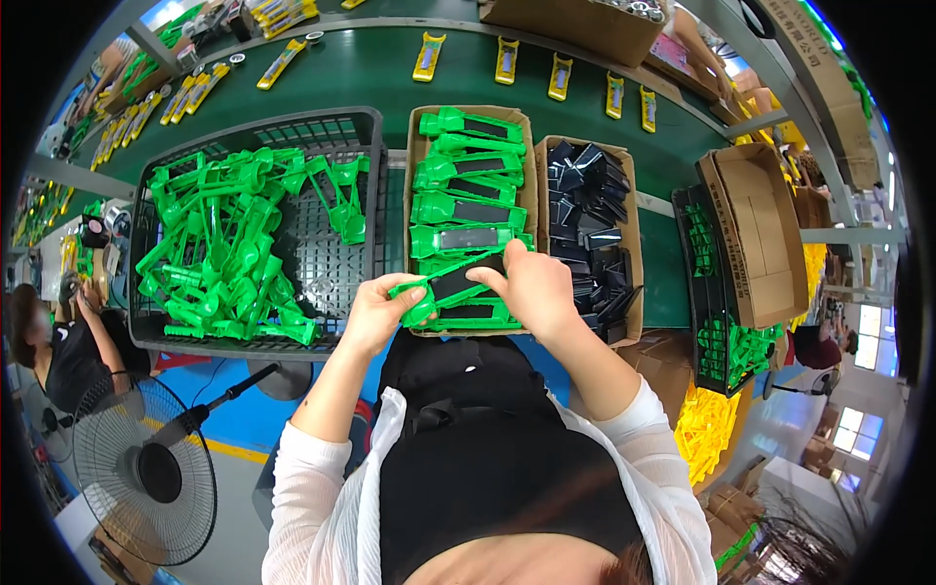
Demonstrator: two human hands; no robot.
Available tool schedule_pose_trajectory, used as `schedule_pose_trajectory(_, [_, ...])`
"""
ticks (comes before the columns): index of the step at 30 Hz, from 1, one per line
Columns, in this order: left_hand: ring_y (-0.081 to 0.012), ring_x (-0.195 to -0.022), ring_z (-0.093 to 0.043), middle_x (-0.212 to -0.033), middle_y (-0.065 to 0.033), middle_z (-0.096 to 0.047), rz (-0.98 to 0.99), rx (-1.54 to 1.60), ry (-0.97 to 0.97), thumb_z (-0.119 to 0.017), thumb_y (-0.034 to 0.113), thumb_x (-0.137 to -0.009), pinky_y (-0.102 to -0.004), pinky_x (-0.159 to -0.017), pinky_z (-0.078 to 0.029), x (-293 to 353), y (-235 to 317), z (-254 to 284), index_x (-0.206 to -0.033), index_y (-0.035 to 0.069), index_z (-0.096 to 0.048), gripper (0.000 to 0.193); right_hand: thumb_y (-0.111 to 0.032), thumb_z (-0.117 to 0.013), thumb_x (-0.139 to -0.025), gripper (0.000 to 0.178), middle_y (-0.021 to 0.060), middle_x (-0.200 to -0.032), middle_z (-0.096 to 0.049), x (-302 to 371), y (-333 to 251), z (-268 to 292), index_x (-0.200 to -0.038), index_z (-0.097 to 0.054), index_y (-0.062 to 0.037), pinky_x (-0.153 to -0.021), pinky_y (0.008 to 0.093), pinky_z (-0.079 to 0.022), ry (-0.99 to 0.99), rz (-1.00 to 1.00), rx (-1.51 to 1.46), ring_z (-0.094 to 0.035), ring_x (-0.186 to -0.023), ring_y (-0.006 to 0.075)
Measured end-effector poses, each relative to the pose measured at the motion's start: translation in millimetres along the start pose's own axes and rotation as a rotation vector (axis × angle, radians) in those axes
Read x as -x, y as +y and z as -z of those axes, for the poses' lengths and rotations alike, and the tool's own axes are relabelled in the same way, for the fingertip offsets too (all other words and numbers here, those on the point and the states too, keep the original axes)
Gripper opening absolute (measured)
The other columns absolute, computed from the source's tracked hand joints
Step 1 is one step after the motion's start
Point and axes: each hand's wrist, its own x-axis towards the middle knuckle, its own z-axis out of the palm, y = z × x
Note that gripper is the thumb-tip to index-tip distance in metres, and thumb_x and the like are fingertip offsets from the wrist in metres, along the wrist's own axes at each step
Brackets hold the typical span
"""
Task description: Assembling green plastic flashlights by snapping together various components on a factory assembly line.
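Observation:
Between my hands, above a cardboard box [532,146], a green plastic frame with a dark panel [451,286] is held at a slant. My left hand [383,310] pinches its left end, and my right hand [531,288] grips the right end with the thumb on the dark panel. Several similar green frames with dark panels [473,212] lie stacked in the box beneath. To the left, a black plastic crate [375,195] holds a heap of empty green frames [219,244]. On the right, another cardboard box [634,185] contains loose dark glossy panels [588,175].
Beyond the boxes runs a green conveyor belt [370,73] carrying yellow packaged items [506,60]. A fan [156,473] stands at the lower left, near another person [73,336]. At the right are an open cardboard box [770,234] and yellow parts [707,429].

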Motion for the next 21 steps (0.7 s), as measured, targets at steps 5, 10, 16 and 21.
schedule_pose_trajectory(5, [-0.0192, -0.064, -0.062, -0.079, -0.0097, -0.063, -0.020, 0.008, -0.030, -0.060, 0.005, -0.083, -0.0278, -0.055, -0.049, 3, 3, 2, -0.100, 0.000, -0.060, 0.018, -0.049, -0.072, -0.065, 0.060, 0.0140, -0.066, -0.055, 10, 10, -3, -0.085, -0.043, -0.0003, -0.059, 0.0388, -0.046, 0.335, 0.033, -0.162, -0.058, -0.065, 0.0329])
schedule_pose_trajectory(10, [-0.0172, -0.066, -0.061, -0.077, -0.0080, -0.061, -0.062, -0.040, -0.128, -0.057, 0.002, -0.084, -0.0275, -0.058, -0.048, 4, 8, 7, -0.099, -0.001, -0.060, 0.015, -0.042, -0.074, -0.068, 0.055, 0.0164, -0.074, -0.060, 2, 20, 11, -0.099, -0.051, -0.0016, -0.064, 0.0342, -0.048, -0.324, -0.252, -0.715, -0.061, -0.072, 0.0276])
schedule_pose_trajectory(16, [-0.0173, -0.063, -0.062, -0.077, -0.0087, -0.063, -0.103, -0.062, 0.044, -0.059, 0.008, -0.084, -0.0270, -0.055, -0.050, 5, 8, -5, -0.098, -0.002, -0.060, 0.017, -0.020, -0.070, -0.072, 0.029, 0.0121, -0.079, -0.056, 16, 22, -10, -0.090, -0.055, -0.0035, -0.062, 0.0343, -0.046, 0.583, 0.217, -0.309, -0.057, -0.073, 0.0277])
schedule_pose_trajectory(21, [-0.0154, -0.063, -0.062, -0.075, -0.0084, -0.063, -0.186, -0.125, 0.068, -0.060, 0.010, -0.085, -0.0263, -0.057, -0.050, 7, 3, -18, -0.097, -0.002, -0.060, 0.017, -0.010, -0.063, -0.077, 0.030, 0.0095, -0.070, -0.050, 19, 14, -27, -0.104, -0.056, -0.0018, -0.055, 0.0357, -0.043, 0.608, 0.237, -0.215, -0.052, -0.060, 0.0248])
